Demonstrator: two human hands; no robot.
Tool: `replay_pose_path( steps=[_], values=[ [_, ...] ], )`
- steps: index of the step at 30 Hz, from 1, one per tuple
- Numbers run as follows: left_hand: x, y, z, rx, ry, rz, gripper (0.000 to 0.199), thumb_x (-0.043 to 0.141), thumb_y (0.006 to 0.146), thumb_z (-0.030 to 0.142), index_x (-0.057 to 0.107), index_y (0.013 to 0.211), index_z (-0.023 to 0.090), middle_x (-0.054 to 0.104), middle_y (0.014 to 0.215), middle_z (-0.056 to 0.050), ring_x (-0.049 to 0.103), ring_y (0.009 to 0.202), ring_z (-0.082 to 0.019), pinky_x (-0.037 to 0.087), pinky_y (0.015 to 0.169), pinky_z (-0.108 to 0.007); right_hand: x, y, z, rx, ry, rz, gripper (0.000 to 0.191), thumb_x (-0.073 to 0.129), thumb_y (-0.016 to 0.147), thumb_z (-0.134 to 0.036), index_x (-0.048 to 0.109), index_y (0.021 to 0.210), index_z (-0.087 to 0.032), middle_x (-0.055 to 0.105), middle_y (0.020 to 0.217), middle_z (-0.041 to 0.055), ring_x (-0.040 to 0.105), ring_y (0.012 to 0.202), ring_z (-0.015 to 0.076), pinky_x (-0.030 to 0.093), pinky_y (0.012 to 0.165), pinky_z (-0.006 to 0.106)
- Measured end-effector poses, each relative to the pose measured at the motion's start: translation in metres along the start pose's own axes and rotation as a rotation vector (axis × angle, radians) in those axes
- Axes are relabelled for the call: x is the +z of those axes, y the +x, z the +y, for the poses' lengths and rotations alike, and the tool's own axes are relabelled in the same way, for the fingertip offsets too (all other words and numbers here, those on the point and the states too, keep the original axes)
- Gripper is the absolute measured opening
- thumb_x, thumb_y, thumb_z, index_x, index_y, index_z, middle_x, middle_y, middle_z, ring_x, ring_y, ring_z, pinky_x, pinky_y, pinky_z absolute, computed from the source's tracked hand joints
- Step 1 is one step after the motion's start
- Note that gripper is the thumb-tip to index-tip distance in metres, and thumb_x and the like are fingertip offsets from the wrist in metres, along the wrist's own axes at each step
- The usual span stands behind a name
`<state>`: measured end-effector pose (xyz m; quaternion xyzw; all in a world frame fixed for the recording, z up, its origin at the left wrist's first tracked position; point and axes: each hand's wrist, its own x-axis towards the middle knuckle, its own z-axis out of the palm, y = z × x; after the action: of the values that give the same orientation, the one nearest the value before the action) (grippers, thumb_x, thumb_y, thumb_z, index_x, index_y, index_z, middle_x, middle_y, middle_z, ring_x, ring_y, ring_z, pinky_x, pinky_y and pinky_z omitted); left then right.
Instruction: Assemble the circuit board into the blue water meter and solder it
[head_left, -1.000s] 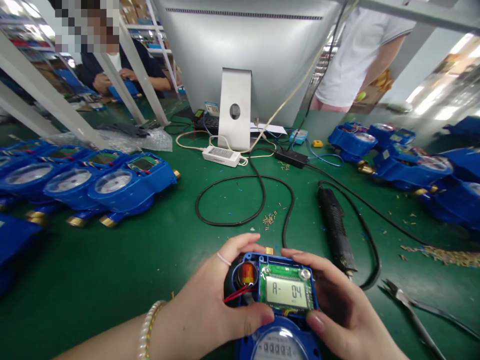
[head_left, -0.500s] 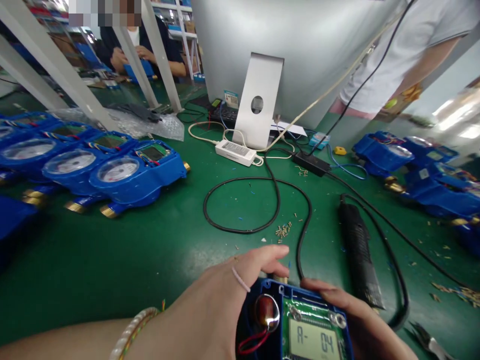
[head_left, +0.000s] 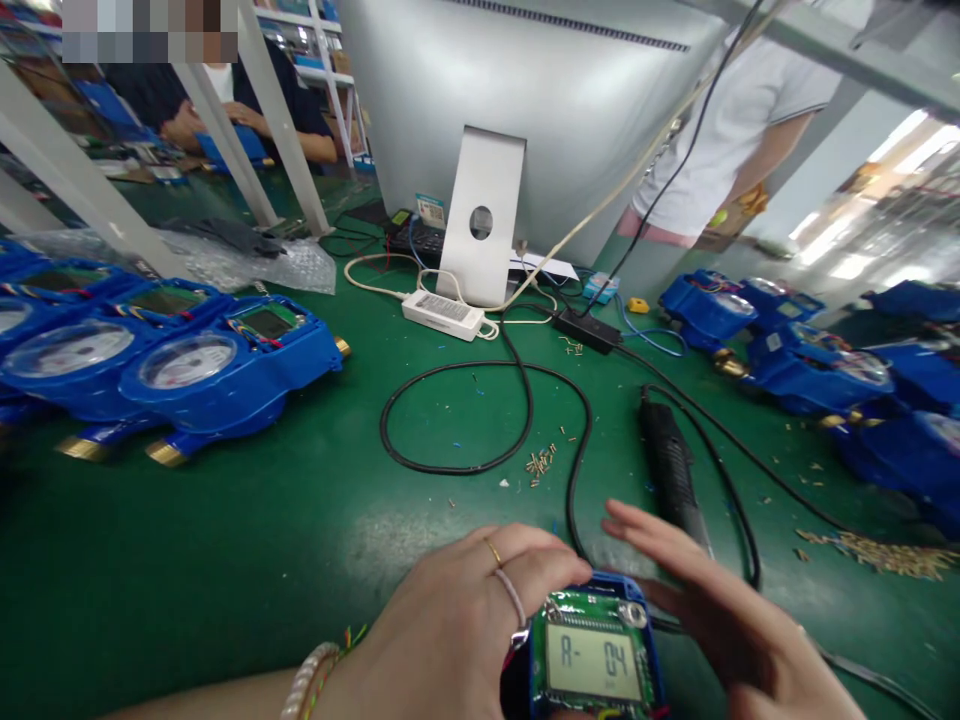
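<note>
At the bottom of the head view is a blue water meter [head_left: 596, 660], its green circuit board exposed and its display reading "A- 04". My left hand [head_left: 457, 620] grips its left side, the fingers reaching over the top edge and covering that part of the housing. My right hand [head_left: 727, 610] is open beside the meter's right side, fingers stretched out; whether it touches the housing is unclear. Beyond the right hand lies a black electric screwdriver [head_left: 671, 465]. A small heap of brass screws [head_left: 538, 462] is ahead of the meter.
Several blue water meters [head_left: 202, 365] with brass ends stand at left, others [head_left: 810, 360] at right. A monitor stand [head_left: 484, 215], white power adapter [head_left: 442, 313] and looped black cable [head_left: 450, 468] are ahead. More screws [head_left: 885, 555] lie at right. Two people are beyond the table.
My right hand has lifted off the meter's edge and spread its fingers. My left hand has shifted over the housing, covering the red component. The view has turned rightward.
</note>
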<state>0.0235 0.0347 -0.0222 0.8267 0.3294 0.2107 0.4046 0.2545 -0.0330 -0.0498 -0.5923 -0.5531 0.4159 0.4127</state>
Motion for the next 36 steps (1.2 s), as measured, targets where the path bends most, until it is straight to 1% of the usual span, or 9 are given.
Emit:
replay_pose_path(
  steps=[2,4,6,8,13,18,22,26,36],
  values=[
    [0.001,-0.001,0.0,-0.01,-0.009,-0.001,0.056,0.081,0.064,0.035,0.061,0.115,0.023,0.065,0.122,-0.004,0.063,0.105,-0.025,0.052,0.09,-0.034,-0.024,0.026,0.002,0.067,-0.308,0.213,0.079,0.035,0.075,-0.081,0.052,0.126,-0.024,0.052,0.127,0.0129,0.056,0.111,0.03,0.053,0.086,0.041],
    [0.001,-0.002,0.001,-0.016,-0.055,-0.011,0.056,0.081,0.063,0.032,0.062,0.115,0.023,0.064,0.122,-0.004,0.062,0.106,-0.025,0.051,0.093,-0.035,-0.046,0.054,0.01,0.169,-0.48,0.372,0.089,0.059,0.066,-0.075,0.047,0.132,-0.017,0.056,0.117,0.0169,0.056,0.102,0.0347,0.044,0.093,0.056],
    [0.002,-0.003,0.002,-0.036,-0.095,-0.011,0.056,0.079,0.063,0.031,0.062,0.116,0.022,0.065,0.12,-0.004,0.06,0.108,-0.024,0.049,0.096,-0.035,-0.059,0.076,0.021,0.256,-0.564,0.425,0.097,0.075,0.06,-0.064,0.042,0.136,-0.014,0.056,0.113,0.0173,0.052,0.106,0.0374,0.034,0.097,0.063],
    [0.003,-0.004,0.002,-0.052,-0.102,0.006,0.056,0.079,0.063,0.03,0.062,0.116,0.02,0.064,0.121,-0.005,0.059,0.11,-0.025,0.048,0.098,-0.036,-0.063,0.087,0.031,0.34,-0.557,0.43,0.075,0.073,0.072,-0.052,0.047,0.131,-0.015,0.057,0.11,0.0124,0.055,0.103,0.0301,0.038,0.096,0.057],
    [0.005,-0.005,-0.001,-0.04,-0.102,0.015,0.057,0.075,0.066,0.031,0.059,0.119,0.022,0.062,0.123,-0.006,0.059,0.11,-0.027,0.049,0.096,-0.038,-0.074,0.078,0.022,0.433,-0.226,0.4,0.03,0.057,0.091,-0.038,0.057,0.108,-0.013,0.06,0.093,0.0035,0.059,0.077,0.0135,0.052,0.07,0.031],
    [0.008,-0.006,-0.001,-0.088,-0.086,-0.017,0.057,0.072,0.067,0.028,0.056,0.121,0.026,0.06,0.127,-0.004,0.058,0.113,-0.026,0.048,0.098,-0.038,-0.101,0.064,-0.046,0.14,0.319,0.56,0.031,0.048,0.083,-0.041,0.057,0.097,-0.015,0.059,0.083,0.0057,0.061,0.072,0.0172,0.054,0.067,0.037],
    [0.006,-0.006,0.004,-0.143,-0.077,-0.04,0.057,0.072,0.067,0.029,0.057,0.122,0.026,0.059,0.127,-0.004,0.056,0.115,-0.026,0.045,0.101,-0.04,-0.08,0.087,-0.082,-0.198,0.563,0.715,0.018,0.049,0.078,-0.031,0.055,0.087,-0.017,0.047,0.07,-0.0001,0.051,0.057,0.0101,0.049,0.055,0.028],
    [0.004,-0.004,0.005,-0.155,-0.07,-0.061,0.059,0.073,0.065,0.029,0.057,0.121,0.027,0.059,0.127,-0.004,0.056,0.115,-0.028,0.046,0.1,-0.041,-0.031,0.123,-0.067,-0.503,0.571,0.848,0.025,0.061,0.081,-0.031,0.05,0.1,-0.019,0.045,0.065,-0.0073,0.047,0.049,0.0071,0.045,0.048,0.022],
    [0.005,-0.001,-0.003,-0.11,-0.044,-0.065,0.06,0.076,0.062,0.034,0.059,0.12,0.026,0.061,0.125,-0.005,0.059,0.111,-0.028,0.048,0.099,-0.04,0.004,0.146,-0.023,-0.644,0.497,0.793,0.021,0.061,0.09,-0.024,0.055,0.107,-0.012,0.053,0.07,-0.0051,0.052,0.053,0.0058,0.049,0.052,0.02]
  ],
)
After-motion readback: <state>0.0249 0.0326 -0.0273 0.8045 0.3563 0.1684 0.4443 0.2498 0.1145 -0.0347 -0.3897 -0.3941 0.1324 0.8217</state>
